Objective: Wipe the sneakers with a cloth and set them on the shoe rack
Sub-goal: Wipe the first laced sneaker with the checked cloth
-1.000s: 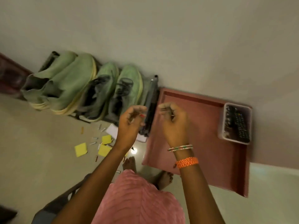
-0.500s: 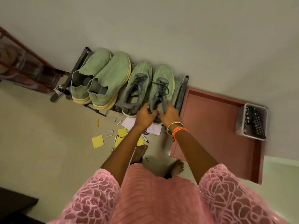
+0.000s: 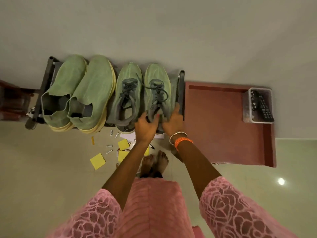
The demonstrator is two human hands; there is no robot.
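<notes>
Two green laced sneakers stand side by side on the dark shoe rack [image 3: 181, 93], toes to the wall. My left hand [image 3: 145, 127] and my right hand [image 3: 173, 121] both grip the heel end of the right sneaker [image 3: 157, 86]. The left sneaker [image 3: 127, 95] stands free beside it. No cloth is in view.
A pair of green slip-on shoes [image 3: 82, 93] fills the rack's left half. A red-brown table [image 3: 223, 126] stands right of the rack, with a clear box of remotes [image 3: 259, 105] on it. Yellow sticky notes [image 3: 97, 160], batteries and papers litter the floor by my bare feet [image 3: 155, 160].
My hands came down from chest height to the right sneaker's heel and took hold of it. The view tilted so the rack now lies straight ahead.
</notes>
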